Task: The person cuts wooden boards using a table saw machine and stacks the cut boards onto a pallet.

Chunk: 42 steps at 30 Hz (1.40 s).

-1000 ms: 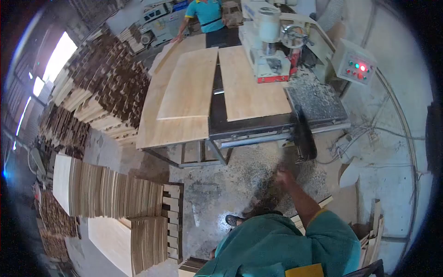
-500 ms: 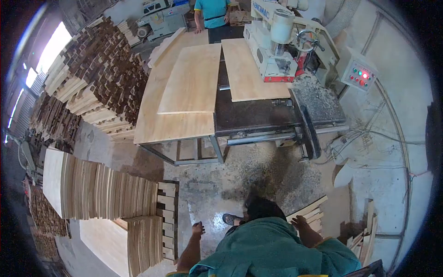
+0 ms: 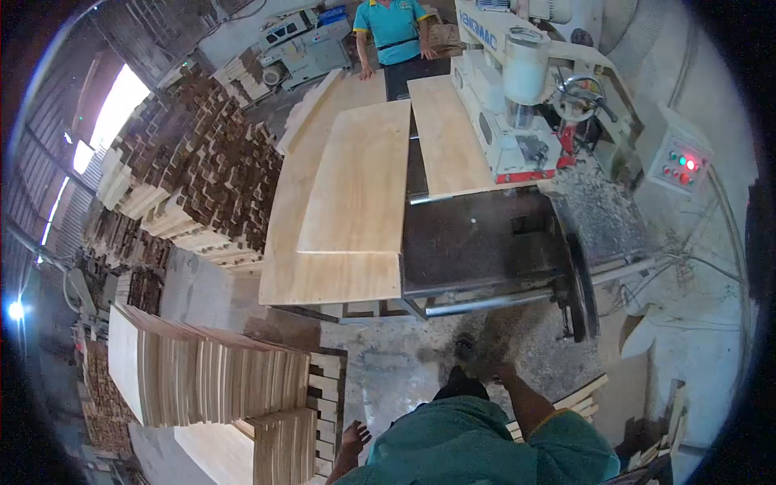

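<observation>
My left hand (image 3: 356, 437) hangs low beside my body, fingers apart and holding nothing, just right of the stacked boards (image 3: 226, 380). My right hand (image 3: 503, 373) reaches forward over the floor on the other side; its fingers are too small and blurred to read. Ahead stands a wooden-topped table (image 3: 331, 279) with a loose panel (image 3: 360, 178) lying on it. Another panel (image 3: 449, 137) lies on the dark machine bed (image 3: 477, 242), its right side against the white machine (image 3: 505, 145).
A co-worker (image 3: 392, 32) stands beyond the table with hands at its far end. Piled wood blocks (image 3: 194, 162) rise at the left. A control box (image 3: 681, 164) with a red light is at the right. Wood strips (image 3: 582, 394) lie at lower right.
The table and machine appear nearer and lower in view. My right hand has moved forward. More of the co-worker shows, and the panel on the machine bed reaches less far toward me.
</observation>
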### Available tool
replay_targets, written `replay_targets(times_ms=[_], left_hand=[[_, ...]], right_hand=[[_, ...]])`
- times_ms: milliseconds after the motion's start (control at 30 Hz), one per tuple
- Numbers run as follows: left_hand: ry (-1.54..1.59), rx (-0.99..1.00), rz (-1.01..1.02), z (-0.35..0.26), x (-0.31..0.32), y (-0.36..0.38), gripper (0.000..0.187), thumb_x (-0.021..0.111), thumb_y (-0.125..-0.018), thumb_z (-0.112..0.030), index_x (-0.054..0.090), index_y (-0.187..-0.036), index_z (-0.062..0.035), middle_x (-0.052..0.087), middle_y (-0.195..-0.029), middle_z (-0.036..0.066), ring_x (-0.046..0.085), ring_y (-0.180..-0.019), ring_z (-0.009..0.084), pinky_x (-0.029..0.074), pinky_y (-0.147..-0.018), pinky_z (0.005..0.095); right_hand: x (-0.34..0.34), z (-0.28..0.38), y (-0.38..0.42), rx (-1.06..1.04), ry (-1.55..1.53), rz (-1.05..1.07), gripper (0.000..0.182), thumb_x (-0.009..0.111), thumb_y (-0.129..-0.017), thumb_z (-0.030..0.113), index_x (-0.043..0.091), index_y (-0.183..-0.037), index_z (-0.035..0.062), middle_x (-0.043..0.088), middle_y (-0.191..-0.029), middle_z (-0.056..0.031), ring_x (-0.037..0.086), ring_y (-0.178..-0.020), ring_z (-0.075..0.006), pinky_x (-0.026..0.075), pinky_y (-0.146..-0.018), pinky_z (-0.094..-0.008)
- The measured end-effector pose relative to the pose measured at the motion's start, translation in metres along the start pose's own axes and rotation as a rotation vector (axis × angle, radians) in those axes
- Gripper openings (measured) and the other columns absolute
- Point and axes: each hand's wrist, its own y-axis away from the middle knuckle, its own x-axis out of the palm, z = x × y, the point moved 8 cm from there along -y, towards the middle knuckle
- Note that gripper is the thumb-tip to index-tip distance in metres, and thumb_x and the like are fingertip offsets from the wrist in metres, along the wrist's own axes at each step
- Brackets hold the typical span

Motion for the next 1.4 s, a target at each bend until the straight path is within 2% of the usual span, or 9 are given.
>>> replay_targets(times_ms=[200, 367, 500, 733, 800, 1000, 1100, 1233, 1400], left_hand=[[0.105, 0.089, 0.072, -0.079, 0.025, -0.036, 0.044, 0.058, -0.092, -0.039, 0.051, -0.125, -0.0106, 0.057, -0.112, 0.013, 0.058, -0.097, 0.0312, 0.051, -0.079, 0.0458], [-0.144, 0.393, 0.106, -0.241, 0.098, -0.085, 0.036, 0.061, -0.092, -0.039, 0.058, -0.112, -0.0092, 0.061, -0.093, 0.009, 0.06, -0.078, 0.0211, 0.051, -0.069, 0.0357], [-0.12, 0.637, 0.162, -0.396, 0.169, -0.076, 0.029, 0.061, -0.095, -0.036, 0.066, -0.092, -0.0084, 0.059, -0.072, 0.0, 0.056, -0.063, 0.0121, 0.047, -0.058, 0.0284], [-0.577, 1.512, -0.486, -0.629, 0.221, -0.136, 0.027, 0.067, -0.083, -0.023, 0.064, -0.101, -0.0033, 0.064, -0.088, 0.017, 0.057, -0.091, 0.0342, 0.047, -0.081, 0.045], [-0.586, 1.417, -0.541, -0.679, 0.234, -0.135, 0.028, 0.066, -0.083, -0.025, 0.064, -0.102, -0.0041, 0.063, -0.093, 0.018, 0.055, -0.096, 0.0355, 0.044, -0.085, 0.0466], [-0.799, 1.392, -0.751, -0.765, 0.268, -0.18, 0.034, 0.056, -0.088, -0.03, 0.063, -0.1, 0.0004, 0.062, -0.095, 0.022, 0.055, -0.09, 0.0373, 0.044, -0.085, 0.0478], [-0.641, 1.44, -0.619, -0.756, 0.283, -0.178, 0.03, 0.055, -0.091, -0.027, 0.061, -0.095, 0.0023, 0.061, -0.09, 0.022, 0.054, -0.088, 0.0397, 0.044, -0.08, 0.0491], [-0.694, 1.53, -0.522, -0.747, 0.275, -0.154, 0.025, 0.055, -0.093, -0.021, 0.057, -0.093, 0.0035, 0.058, -0.088, 0.022, 0.052, -0.085, 0.0411, 0.044, -0.076, 0.0503], [-0.69, 1.523, -0.418, -0.704, 0.258, -0.161, 0.026, 0.058, -0.093, -0.021, 0.051, -0.101, 0.0023, 0.053, -0.084, 0.019, 0.048, -0.084, 0.0404, 0.042, -0.078, 0.0528]], right_hand=[[0.064, 0.088, -0.078, -0.336, 0.493, 0.159, 0.032, 0.054, -0.097, 0.033, 0.063, -0.118, 0.0102, 0.066, -0.114, -0.013, 0.066, -0.093, -0.0308, 0.053, -0.078, -0.0459], [0.085, 0.073, -0.032, -0.09, -0.166, 0.275, 0.039, 0.049, -0.099, 0.036, 0.056, -0.125, 0.0073, 0.065, -0.112, -0.0156, 0.065, -0.083, -0.0311, 0.053, -0.074, -0.0457], [0.052, 0.039, 0.004, 0.135, 0.069, -0.154, 0.042, 0.045, -0.1, 0.036, 0.052, -0.129, 0.0072, 0.065, -0.11, -0.0164, 0.064, -0.082, -0.0312, 0.052, -0.072, -0.0459], [0.053, 0.022, 0.077, 0.031, -0.358, -0.194, 0.037, 0.051, -0.095, 0.036, 0.057, -0.119, 0.0092, 0.067, -0.108, -0.0138, 0.067, -0.074, -0.0274, 0.055, -0.063, -0.0423], [0.059, 0.03, 0.095, -0.047, -0.215, -0.465, 0.041, 0.051, -0.094, 0.037, 0.055, -0.125, 0.0105, 0.067, -0.109, -0.0145, 0.067, -0.074, -0.0275, 0.055, -0.061, -0.0432], [0.12, 0.022, 0.125, -0.165, -0.589, -0.528, 0.044, 0.059, -0.095, 0.027, 0.048, -0.13, 0.0026, 0.068, -0.098, -0.02, 0.068, -0.068, -0.0299, 0.052, -0.049, -0.0381], [0.15, 0.006, 0.135, 0.002, -0.302, -0.533, 0.041, 0.058, -0.096, 0.03, 0.053, -0.125, 0.0021, 0.069, -0.091, -0.0165, 0.067, -0.069, -0.0264, 0.052, -0.053, -0.0361], [0.163, 0.01, 0.154, -0.566, 0.524, -0.503, 0.041, 0.056, -0.098, 0.04, 0.064, -0.11, 0.0017, 0.069, -0.091, -0.0101, 0.061, -0.074, -0.0198, 0.05, -0.061, -0.0353], [0.149, 0.016, 0.135, -0.438, 1.013, -0.559, 0.028, 0.06, -0.092, 0.022, 0.064, -0.112, 0.0029, 0.069, -0.092, -0.0137, 0.065, -0.084, -0.0279, 0.052, -0.072, -0.038]])
